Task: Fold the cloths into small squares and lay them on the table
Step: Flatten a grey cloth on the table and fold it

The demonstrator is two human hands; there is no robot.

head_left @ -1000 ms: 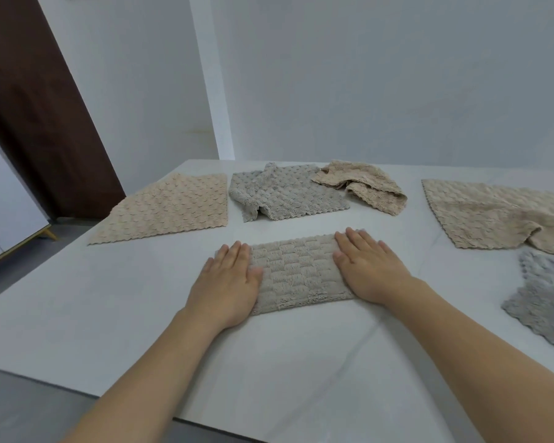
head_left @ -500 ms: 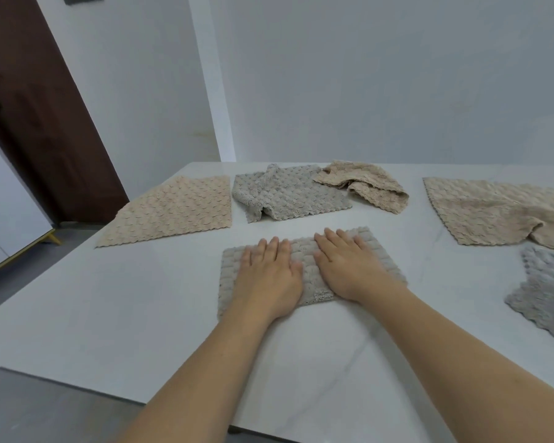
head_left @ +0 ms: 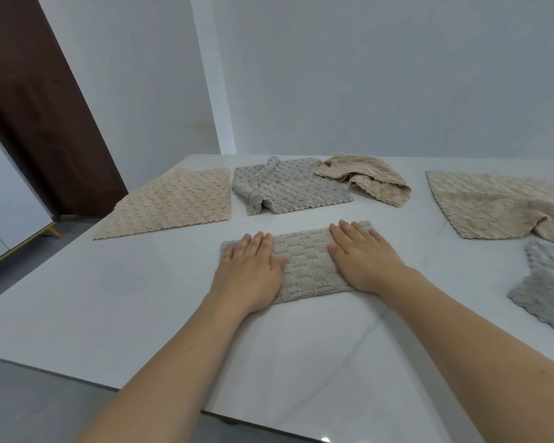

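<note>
On the table, a folded cloth lies centrally under both hands, other cloths ranged from ten to three o'clock.

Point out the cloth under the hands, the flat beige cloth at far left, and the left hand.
cloth (head_left: 304, 263), head view, bare middle.
flat beige cloth (head_left: 176, 203), head view, centre.
left hand (head_left: 248, 273), head view, back.
</note>
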